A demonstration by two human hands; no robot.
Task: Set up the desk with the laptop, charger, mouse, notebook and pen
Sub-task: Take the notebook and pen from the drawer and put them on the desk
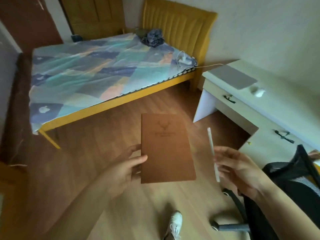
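Left hand (128, 168) pinches brown notebook (166, 148); right hand (237, 168) grips white pen (213, 154) above floor (97, 135).

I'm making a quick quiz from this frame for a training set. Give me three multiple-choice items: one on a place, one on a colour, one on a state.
1. Where is the closed laptop?
A. on the bed
B. on the desk
C. on the floor

2. What colour is the notebook cover?
A. brown
B. blue
C. white

3. What is the right hand doing?
A. hanging idle
B. pressing the chair
C. holding the pen

Answers:
1 B, it lies flat on the white desk near the mouse.
2 A, the cover held by the left hand is brown.
3 C, its fingers pinch the pen.
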